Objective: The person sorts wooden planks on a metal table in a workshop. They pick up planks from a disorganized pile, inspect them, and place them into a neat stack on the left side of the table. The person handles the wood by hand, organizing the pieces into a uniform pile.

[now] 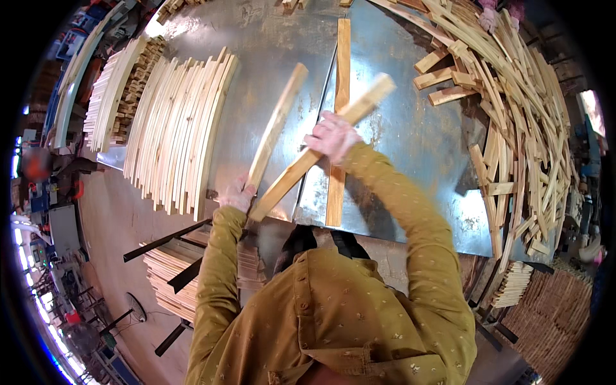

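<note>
My left hand [237,194] is closed around the near end of a narrow wooden slat [280,122], which points away from me over the metal table. My right hand [333,136] grips a second wooden slat [287,182] near its middle. That slat lies slantwise, its near end close to my left hand and its blurred far end up to the right. Beneath it a third wooden strip [343,64] runs straight away from me on the metal tabletop [398,167], crossed by the slat in my right hand.
To the left stands a neat row of slats [183,135], with another stack [115,90] beyond it. A loose heap of slats [513,147] covers the table's right side. Another person's hand [489,19] shows at the far right. Stacked slats [168,276] sit below the table's left edge.
</note>
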Demonstrator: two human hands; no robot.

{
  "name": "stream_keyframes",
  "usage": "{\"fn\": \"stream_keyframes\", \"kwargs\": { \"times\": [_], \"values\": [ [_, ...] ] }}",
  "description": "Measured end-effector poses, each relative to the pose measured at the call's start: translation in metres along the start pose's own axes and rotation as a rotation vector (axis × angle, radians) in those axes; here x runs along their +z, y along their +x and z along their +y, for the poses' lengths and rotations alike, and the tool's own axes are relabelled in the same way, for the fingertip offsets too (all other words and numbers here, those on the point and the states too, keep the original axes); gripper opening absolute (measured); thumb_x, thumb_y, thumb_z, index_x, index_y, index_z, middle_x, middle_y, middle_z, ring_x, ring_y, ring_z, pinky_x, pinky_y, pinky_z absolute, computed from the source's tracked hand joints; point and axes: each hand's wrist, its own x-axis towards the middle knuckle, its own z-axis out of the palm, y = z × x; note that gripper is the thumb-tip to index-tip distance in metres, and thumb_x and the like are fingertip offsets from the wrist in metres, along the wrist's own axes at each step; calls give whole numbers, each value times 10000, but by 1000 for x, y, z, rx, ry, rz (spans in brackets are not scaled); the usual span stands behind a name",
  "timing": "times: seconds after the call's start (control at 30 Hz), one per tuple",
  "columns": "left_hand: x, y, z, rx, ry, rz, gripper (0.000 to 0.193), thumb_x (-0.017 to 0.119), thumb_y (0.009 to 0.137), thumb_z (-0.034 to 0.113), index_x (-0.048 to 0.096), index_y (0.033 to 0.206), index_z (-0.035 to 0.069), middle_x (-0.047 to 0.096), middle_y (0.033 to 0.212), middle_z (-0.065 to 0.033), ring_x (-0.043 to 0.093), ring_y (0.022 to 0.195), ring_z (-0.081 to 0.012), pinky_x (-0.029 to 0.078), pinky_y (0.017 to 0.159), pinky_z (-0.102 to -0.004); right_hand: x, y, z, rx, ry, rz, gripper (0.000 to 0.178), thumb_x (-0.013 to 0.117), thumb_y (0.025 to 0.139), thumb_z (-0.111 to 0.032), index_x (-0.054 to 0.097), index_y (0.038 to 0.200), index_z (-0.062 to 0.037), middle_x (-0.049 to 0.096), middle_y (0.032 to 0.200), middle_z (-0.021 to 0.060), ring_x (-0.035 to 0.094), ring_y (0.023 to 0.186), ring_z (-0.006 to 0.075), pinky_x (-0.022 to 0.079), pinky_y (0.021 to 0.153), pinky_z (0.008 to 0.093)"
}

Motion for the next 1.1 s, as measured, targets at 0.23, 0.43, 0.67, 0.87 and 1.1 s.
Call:
{"fn": "stream_keyframes", "kwargs": {
  "times": [0.23, 0.43, 0.67, 0.87, 1.1],
  "values": [
    [49, -31, 40, -123, 492, 71, 756, 732, 811, 378, 422, 1423, 61, 545, 1328, -229, 549, 1211, -378, 445, 1020, -434, 40, 47, -39, 879, 377, 505, 531, 563, 925, -254, 421, 1399, -62, 440, 1449, 130, 406, 1348, 300, 310, 1147, 389],
    [41, -24, 62, -160, 333, 1, 699, 708, 835, 334, 427, 1405, 44, 530, 1347, -234, 536, 1230, -394, 444, 1034, -433, 81, 10, -55, 1103, 1149, 632, 675, 693, 832, -268, 447, 1408, -17, 572, 1244, 238, 569, 1127, 300, 447, 1010, 384],
    [25, -7, 67, -89, 389, -2, 627, 682, 856, 325, 445, 1348, 17, 513, 1351, -231, 532, 1222, -411, 464, 1004, -459, 83, 31, -89, 315, 2632, 756, 403, 598, 864, -146, 528, 1227, 13, 647, 991, 154, 649, 866, 266, 574, 785, 404],
    [25, -8, 54, -30, 322, -31, 745, 647, 874, 397, 353, 1419, -19, 476, 1379, -268, 511, 1239, -425, 448, 1018, -463, 73, 35, -115, 770, 1360, 580, 481, 512, 938, -427, 529, 1239, -53, 666, 1051, 214, 653, 937, 373, 504, 870, 444],
    [61, -24, 65, -27, 573, 169, 880, 715, 821, 441, 315, 1466, -3, 513, 1343, -287, 522, 1228, -445, 413, 1050, -430, 76, 26, -101, 556, 1073, 419, 580, 432, 977, -498, 539, 1362, -79, 674, 1134, 192, 642, 1056, 350, 481, 940, 413]
  ]
}}
